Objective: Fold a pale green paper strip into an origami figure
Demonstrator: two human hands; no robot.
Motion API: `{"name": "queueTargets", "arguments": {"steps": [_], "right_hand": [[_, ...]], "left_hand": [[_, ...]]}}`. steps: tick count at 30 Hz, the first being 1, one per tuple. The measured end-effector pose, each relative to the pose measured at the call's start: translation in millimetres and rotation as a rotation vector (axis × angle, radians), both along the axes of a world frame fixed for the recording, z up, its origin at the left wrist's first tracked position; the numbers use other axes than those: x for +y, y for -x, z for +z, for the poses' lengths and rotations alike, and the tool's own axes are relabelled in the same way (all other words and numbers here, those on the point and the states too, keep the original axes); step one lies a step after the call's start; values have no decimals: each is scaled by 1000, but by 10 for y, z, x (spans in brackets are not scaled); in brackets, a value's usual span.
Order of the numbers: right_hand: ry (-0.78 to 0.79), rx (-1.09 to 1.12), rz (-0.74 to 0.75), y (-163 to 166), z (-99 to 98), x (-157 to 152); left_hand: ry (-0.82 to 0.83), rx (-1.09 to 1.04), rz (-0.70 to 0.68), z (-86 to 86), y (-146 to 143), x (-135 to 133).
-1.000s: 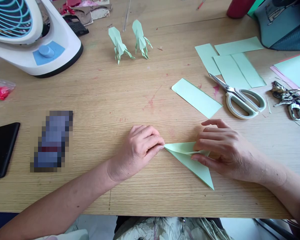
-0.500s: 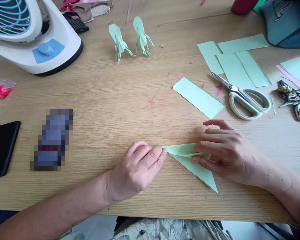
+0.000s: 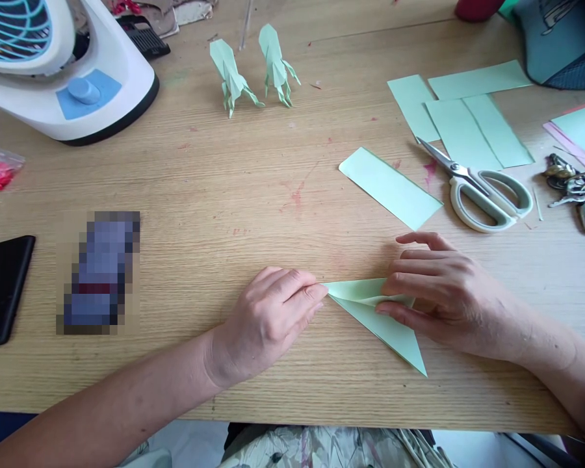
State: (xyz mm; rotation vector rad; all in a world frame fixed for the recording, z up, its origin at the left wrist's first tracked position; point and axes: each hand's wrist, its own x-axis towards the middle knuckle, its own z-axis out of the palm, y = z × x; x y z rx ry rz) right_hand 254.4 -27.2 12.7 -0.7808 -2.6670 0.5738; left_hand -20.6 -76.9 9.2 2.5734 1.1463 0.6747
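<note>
A pale green sheet of folded paper (image 3: 390,325) lies near the table's front edge, creased into a long triangle with its narrow tip to the left. My left hand (image 3: 273,325) is closed, its fingers pinching that tip. Over the wide end, my right hand (image 3: 448,299) grips a raised fold between thumb and fingers and hides part of the paper. Its index finger stretches out above the table. Just beyond the right hand lies a green paper strip (image 3: 390,188), with white-handled scissors (image 3: 487,192) beside it.
Two folded green paper figures (image 3: 229,78) stand at the back. More green paper rectangles (image 3: 480,81) overlap at the back right, near keys (image 3: 575,188) and a blue bag (image 3: 560,45). At left are a white fan (image 3: 107,78), a black phone (image 3: 4,292) and a blurred-out device (image 3: 102,273).
My left hand has shifted its fingers slightly at the paper's tip, its knuckles turning a little. The right hand keeps its grip. The whole view has moved slightly.
</note>
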Motion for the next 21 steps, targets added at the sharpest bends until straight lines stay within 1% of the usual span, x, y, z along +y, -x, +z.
{"name": "queueTargets", "arguments": {"steps": [7, 13, 21], "right_hand": [[44, 31, -10, -4, 1, 6], [103, 36, -37, 13, 22, -3], [66, 47, -122, 25, 0, -26]], "left_hand": [[60, -8, 63, -25, -79, 94], [47, 20, 87, -49, -93, 104], [51, 79, 104, -32, -117, 114]]}}
